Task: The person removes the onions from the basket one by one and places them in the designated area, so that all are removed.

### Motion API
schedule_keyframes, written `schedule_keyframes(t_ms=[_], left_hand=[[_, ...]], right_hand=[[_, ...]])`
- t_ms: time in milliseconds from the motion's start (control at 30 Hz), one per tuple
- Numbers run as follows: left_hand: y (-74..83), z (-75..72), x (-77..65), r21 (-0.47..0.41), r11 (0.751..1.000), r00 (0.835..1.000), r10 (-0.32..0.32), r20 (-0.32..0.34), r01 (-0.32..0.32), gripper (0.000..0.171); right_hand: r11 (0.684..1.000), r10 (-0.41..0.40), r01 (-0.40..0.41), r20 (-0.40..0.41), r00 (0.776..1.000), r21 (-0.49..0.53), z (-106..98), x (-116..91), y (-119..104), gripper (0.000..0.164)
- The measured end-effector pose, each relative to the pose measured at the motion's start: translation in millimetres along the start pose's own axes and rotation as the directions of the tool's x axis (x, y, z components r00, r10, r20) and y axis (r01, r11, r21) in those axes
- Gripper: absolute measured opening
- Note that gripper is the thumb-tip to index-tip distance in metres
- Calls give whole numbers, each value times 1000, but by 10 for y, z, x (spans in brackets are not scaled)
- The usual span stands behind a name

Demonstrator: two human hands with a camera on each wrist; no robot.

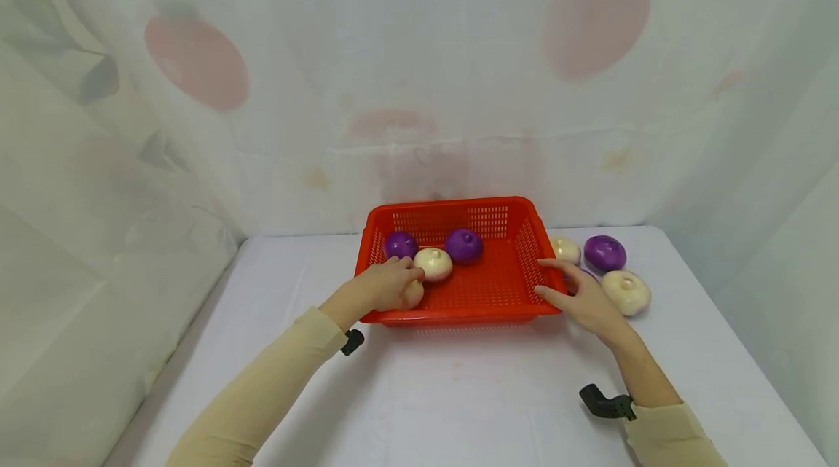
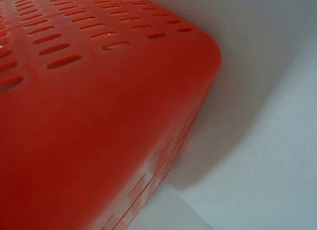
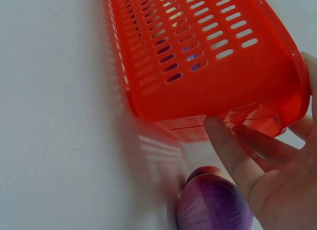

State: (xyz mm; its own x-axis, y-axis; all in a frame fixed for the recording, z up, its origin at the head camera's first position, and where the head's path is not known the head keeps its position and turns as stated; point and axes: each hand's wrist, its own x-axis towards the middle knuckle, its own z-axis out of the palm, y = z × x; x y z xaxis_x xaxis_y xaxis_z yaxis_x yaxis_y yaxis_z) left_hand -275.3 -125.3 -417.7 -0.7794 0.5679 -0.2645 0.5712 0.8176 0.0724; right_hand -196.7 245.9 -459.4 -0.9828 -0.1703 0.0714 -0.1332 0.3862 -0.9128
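Observation:
A red plastic basket point(image 1: 488, 293) with slotted walls stands on the table. Inside it are two purple onions point(image 1: 464, 245), a white onion point(image 1: 434, 264) and a second white onion point(image 1: 413, 295) at the front left corner. My left hand point(image 1: 390, 285) reaches over the left front rim, its bent fingers around that corner onion, partly covering it. The left wrist view has only the basket's outer wall point(image 2: 99, 121), not the hand. My right hand point(image 1: 586, 299) grips the right end of the basket, thumb and index finger over the rim, other fingers against the outer wall point(image 3: 208, 86).
To the right of the basket lie a white onion point(image 1: 566, 250), a purple onion point(image 1: 605, 253) and a larger white onion point(image 1: 627, 293). Another purple onion point(image 3: 213, 205) sits close below my right hand. A white sheet with printed fruit point(image 1: 419, 88) hangs behind the table.

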Motion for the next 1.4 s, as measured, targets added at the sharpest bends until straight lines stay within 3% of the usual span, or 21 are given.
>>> schedule_keyframes(t_ms=[333,467,633,867,1067,1400], left_hand=[[-4,-5,31,-40,996,997,-77,15,78,52],[-39,-29,30,-46,997,997,-68,-33,67,58],[-63,-70,3,-16,1000,996,-10,-87,9,60],[-44,-240,-113,14,999,985,43,-170,-41,58],[-96,-379,-200,4,999,972,50,-228,-51,57],[-244,-543,-350,-8,1000,951,5,-310,-8,55]], right_hand=[[1000,1,-1,-1,1000,-5,4,-5,4,61],[1000,1,-1,-2,1000,-1,3,-3,1,61],[1000,3,-3,-1,1000,7,2,-1,2,61],[1000,4,-4,6,1000,30,1,-4,0,60],[1000,9,-10,5,1000,24,-1,2,1,61],[1000,15,-15,4,1000,2,0,-2,0,60]])
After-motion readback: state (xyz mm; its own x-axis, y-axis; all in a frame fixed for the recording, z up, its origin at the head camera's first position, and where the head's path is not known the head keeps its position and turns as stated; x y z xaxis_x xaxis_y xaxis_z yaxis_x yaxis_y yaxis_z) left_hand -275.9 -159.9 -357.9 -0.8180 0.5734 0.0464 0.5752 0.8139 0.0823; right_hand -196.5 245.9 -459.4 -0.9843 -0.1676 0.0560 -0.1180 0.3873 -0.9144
